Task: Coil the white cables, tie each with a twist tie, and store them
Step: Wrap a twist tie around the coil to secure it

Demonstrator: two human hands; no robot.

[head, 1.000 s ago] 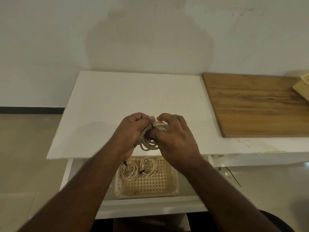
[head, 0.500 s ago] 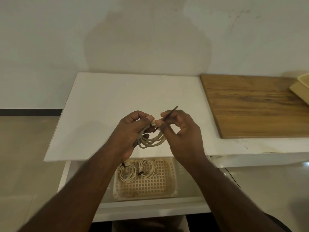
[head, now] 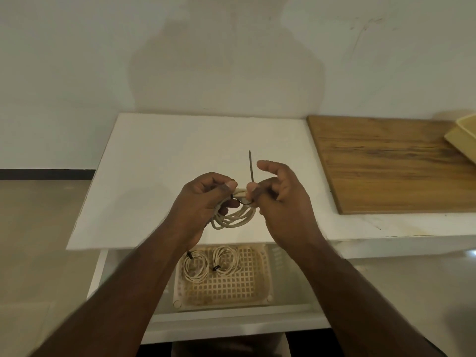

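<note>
Above the white tabletop (head: 159,161), the left hand (head: 203,199) grips a coiled white cable (head: 231,217) while the right hand (head: 278,199) pinches a dark twist tie (head: 250,166) looped under the coil.

Two bare forearms in frame, running from the bottom corners up to the left hand (head: 203,199) and right hand (head: 280,202). No sleeves, gloves, watch, rings or wristbands visible on either one. Nails look short and plain on the thumbs; a bit of dark clothing shows at the bottom edge, too dim to make out.
</note>
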